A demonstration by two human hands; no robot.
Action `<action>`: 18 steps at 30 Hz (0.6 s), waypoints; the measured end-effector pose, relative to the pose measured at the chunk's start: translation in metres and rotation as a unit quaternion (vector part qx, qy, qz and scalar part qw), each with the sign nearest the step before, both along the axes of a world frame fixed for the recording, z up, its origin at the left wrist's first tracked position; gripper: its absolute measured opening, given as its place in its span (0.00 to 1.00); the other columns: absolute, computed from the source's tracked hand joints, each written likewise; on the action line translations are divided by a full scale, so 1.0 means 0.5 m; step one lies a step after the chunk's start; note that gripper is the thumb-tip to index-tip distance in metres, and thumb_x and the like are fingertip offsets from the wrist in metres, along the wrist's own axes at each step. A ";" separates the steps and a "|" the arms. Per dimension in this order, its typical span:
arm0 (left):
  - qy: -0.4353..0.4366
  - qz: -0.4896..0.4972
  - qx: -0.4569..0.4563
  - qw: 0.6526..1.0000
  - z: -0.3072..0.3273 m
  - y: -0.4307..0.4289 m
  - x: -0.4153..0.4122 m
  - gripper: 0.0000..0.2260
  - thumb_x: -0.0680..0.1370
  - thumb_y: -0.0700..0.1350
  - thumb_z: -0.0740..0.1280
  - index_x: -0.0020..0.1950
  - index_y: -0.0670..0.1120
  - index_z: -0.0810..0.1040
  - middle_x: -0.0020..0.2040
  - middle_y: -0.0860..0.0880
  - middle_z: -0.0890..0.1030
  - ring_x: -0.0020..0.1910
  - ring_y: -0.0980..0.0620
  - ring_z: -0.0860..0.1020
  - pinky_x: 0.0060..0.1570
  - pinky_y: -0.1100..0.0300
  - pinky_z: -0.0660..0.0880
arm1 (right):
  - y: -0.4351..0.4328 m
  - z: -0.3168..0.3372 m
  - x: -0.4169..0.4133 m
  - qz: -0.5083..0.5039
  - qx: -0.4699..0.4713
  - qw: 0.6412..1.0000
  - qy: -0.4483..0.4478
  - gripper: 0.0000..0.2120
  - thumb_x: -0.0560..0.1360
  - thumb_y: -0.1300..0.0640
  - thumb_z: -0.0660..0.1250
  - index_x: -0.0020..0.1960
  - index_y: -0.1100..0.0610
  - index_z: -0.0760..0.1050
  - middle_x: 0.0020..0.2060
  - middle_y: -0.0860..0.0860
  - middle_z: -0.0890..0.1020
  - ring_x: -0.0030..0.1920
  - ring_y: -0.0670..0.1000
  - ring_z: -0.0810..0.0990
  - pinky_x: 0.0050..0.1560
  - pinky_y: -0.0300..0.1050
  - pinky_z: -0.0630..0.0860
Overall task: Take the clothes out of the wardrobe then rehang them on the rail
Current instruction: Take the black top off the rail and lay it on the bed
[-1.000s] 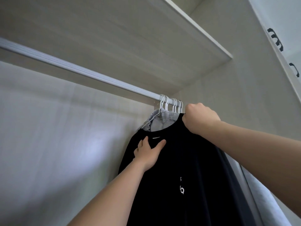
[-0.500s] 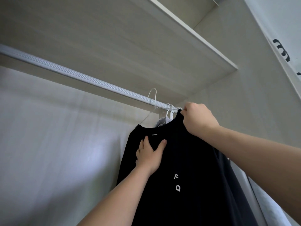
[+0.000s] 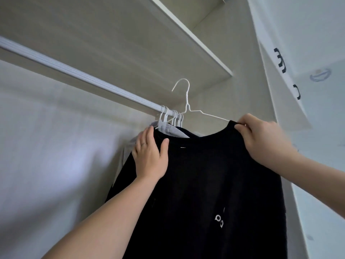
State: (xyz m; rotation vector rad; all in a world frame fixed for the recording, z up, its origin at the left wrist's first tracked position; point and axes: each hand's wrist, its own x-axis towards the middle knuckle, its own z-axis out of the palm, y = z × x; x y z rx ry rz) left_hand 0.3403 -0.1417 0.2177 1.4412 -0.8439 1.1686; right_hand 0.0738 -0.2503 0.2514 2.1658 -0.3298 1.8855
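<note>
my right hand point(image 3: 265, 139) pinches the soft black shirt point(image 3: 205, 184) at its shoulder, centre right; my left hand point(image 3: 151, 156) clasps the other shoulder; light, floppy.

Head camera tilts upward, close beneath the wardrobe rail point(image 3: 78, 75) and shelf point(image 3: 186, 38)

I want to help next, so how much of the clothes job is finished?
It has barely begun. Done: the white hanger carrying the black shirt has its hook clear of the rail. In hand: the left hand and right hand each grip a shoulder of that shirt. Left: several hangers with grey clothes remain on the rail, and nothing looks rehung yet.
</note>
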 end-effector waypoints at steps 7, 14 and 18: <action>-0.061 -0.037 -0.050 0.996 -0.002 -0.093 -0.199 0.11 0.83 0.46 0.58 0.62 0.45 0.75 0.59 0.44 0.78 0.59 0.39 0.73 0.58 0.44 0.67 | -0.045 -0.044 -0.266 -0.081 -0.009 0.997 -0.011 0.08 0.81 0.52 0.59 0.51 0.54 0.75 0.34 0.54 0.78 0.38 0.60 0.76 0.40 0.54 0.75; -0.104 -0.136 -0.050 0.984 -0.011 -0.195 -0.476 0.08 0.82 0.42 0.58 0.55 0.44 0.75 0.52 0.44 0.77 0.50 0.41 0.74 0.50 0.45 0.71 | -0.081 -0.097 -0.571 -0.171 0.023 0.985 -0.028 0.08 0.81 0.52 0.59 0.50 0.54 0.74 0.33 0.47 0.75 0.38 0.58 0.76 0.39 0.52 0.74; -0.118 -0.201 -0.048 0.971 -0.045 -0.261 -0.652 0.07 0.82 0.40 0.59 0.56 0.43 0.76 0.52 0.44 0.77 0.49 0.41 0.73 0.50 0.47 0.69 | -0.089 -0.143 -0.757 -0.228 0.045 0.972 -0.035 0.08 0.80 0.51 0.58 0.50 0.53 0.74 0.31 0.43 0.73 0.36 0.57 0.75 0.39 0.52 0.74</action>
